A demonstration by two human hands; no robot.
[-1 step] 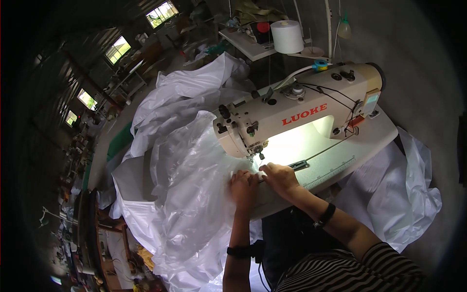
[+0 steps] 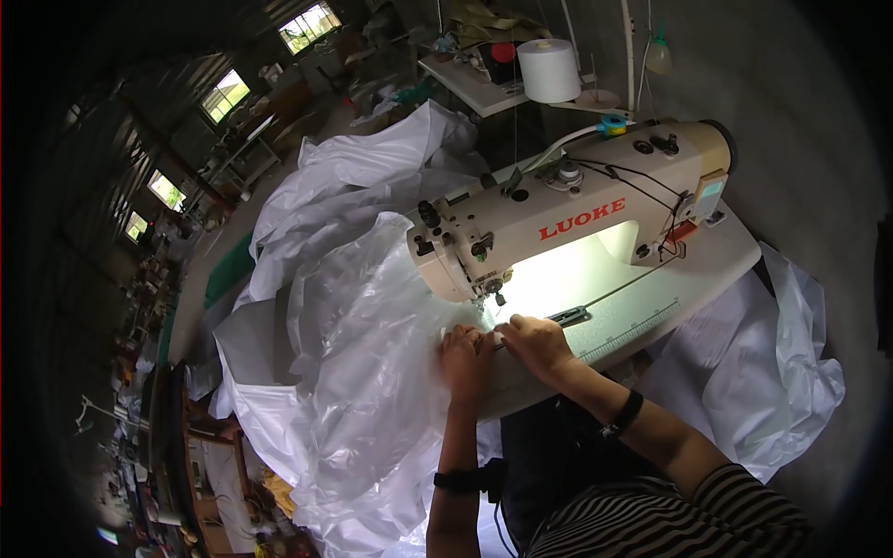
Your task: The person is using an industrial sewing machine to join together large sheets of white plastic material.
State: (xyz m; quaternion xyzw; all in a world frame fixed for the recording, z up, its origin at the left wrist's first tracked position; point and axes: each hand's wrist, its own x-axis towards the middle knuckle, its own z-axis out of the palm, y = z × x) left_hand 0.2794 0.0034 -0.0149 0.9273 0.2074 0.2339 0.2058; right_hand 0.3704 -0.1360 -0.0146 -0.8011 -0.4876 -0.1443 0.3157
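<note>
Clear plastic sheeting (image 2: 363,363): we press it flat on the bench (image 2: 642,316) just near of the sewing machine (image 2: 558,223) needle, left hand (image 2: 465,358) and right hand (image 2: 535,344) palms-down, fingers spread, gripping nothing, likely steadying the seam. Thread cone (image 2: 549,70) far behind.

Sewing wkshop: industrial sewing machine (image 2: 577,223), thread cone (image 2: 549,70), fabric heaps (image 2: 353,186).

The single head camera looks down from above and close to the sewing machine (image 2: 567,228) on its table (image 2: 651,307). Its wide fisheye lens bends the workshop around the rim.
</note>
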